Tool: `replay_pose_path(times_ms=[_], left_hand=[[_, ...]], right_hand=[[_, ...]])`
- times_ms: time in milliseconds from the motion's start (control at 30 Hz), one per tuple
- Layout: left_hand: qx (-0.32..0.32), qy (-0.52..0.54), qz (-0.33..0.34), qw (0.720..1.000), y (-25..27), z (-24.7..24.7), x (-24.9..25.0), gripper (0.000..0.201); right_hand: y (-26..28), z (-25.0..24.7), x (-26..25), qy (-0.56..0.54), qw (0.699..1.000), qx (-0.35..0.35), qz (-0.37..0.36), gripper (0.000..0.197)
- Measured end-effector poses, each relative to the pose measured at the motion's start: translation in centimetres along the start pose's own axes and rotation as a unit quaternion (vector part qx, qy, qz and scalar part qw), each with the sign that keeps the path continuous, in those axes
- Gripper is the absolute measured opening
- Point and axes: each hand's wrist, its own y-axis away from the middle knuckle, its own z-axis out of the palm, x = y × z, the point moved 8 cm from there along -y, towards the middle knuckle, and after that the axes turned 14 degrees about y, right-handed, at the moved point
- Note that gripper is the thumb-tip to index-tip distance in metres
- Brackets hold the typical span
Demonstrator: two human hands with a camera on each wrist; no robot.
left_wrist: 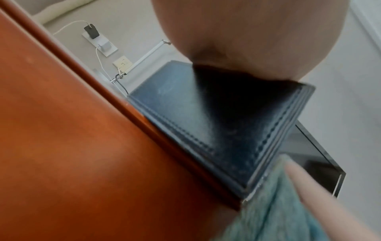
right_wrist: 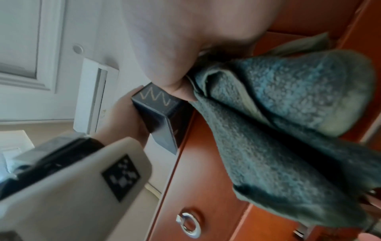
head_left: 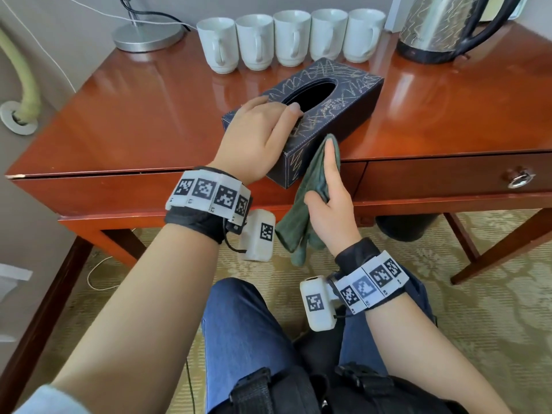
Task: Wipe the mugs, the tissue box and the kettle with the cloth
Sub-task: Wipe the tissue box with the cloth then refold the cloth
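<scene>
Tissue-box step: left hand (head_left: 257, 138) clamps the scribbled dark leather tissue box (head_left: 334, 106) at the desk's near edge; right hand (head_left: 328, 204) pinches the green terry cloth (head_left: 301, 213) against its near corner. Next, probably rub along that side.

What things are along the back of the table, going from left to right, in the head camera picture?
Lamp base → five white mugs in a row → kettle.
</scene>
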Motion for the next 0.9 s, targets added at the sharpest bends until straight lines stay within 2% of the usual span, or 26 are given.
replay_pose_path(times_ms=[100,267,433,500,600,733,833,900], left_hand=[[0.043,-0.021,0.034,0.998,0.2,-0.1,0.2,0.059],[0.106,-0.033,0.043,0.993,0.5,-0.3,0.6,0.054],[0.119,-0.047,0.047,0.991,0.5,-0.3,0.4,0.054],[0.122,-0.052,0.047,0.99,0.5,-0.2,0.4,0.053],[0.118,-0.054,0.039,0.991,0.4,-0.2,0.2,0.056],[0.107,-0.056,0.037,0.992,0.3,0.0,0.1,0.055],[0.109,-0.05,0.045,0.992,0.4,-0.1,0.2,0.05],[0.112,-0.049,0.047,0.991,0.4,-0.1,0.2,0.047]], right_hand=[[-0.7,-0.4,-0.7,-0.012,1.0,0.011,-0.004,0.084],[-0.2,0.6,-1.6,0.017,0.999,-0.002,-0.042,0.083],[2.3,2.3,-1.4,0.123,0.984,-0.016,-0.125,0.081],[1.9,1.8,-0.7,0.143,0.983,-0.001,-0.116,0.08],[0.5,0.7,0.2,0.096,0.993,0.01,-0.066,0.081],[0.3,1.1,-1.8,0.068,0.991,0.012,-0.111,0.079],[1.9,2.3,-2.2,0.132,0.979,0.0,-0.156,0.077],[2.6,3.1,-1.2,0.185,0.97,-0.023,-0.154,0.073]])
